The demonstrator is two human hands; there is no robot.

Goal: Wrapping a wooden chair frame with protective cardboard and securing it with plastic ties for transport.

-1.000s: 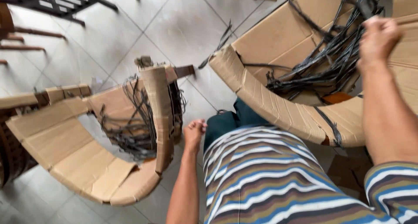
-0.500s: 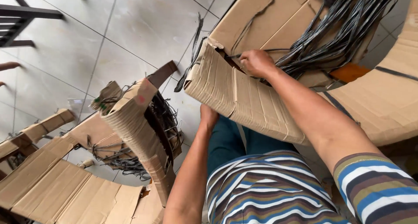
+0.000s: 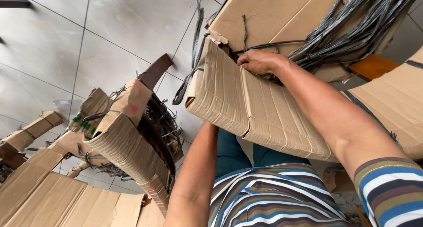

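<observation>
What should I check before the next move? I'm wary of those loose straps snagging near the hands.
1. Right hand gripping at the top edge of the cardboard-wrapped piece: ok.
2. Left hand in view: not ok, hidden under that piece; only the forearm shows.
3. Black straps clear of the right hand: not ok, they lie against it.
4. Second wrapped piece apart from both arms: ok.
5. Cardboard wrap intact: not ok, torn at the top corner.

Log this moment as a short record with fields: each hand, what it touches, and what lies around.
right hand: on the top edge of the cardboard-wrapped piece, fingers among the dark straps
left hand: hidden under that cardboard piece; only the forearm shows
second wrapped piece: to the left, cardboard torn, dark strands showing
floor: pale tiles
clothing: striped shirt
</observation>
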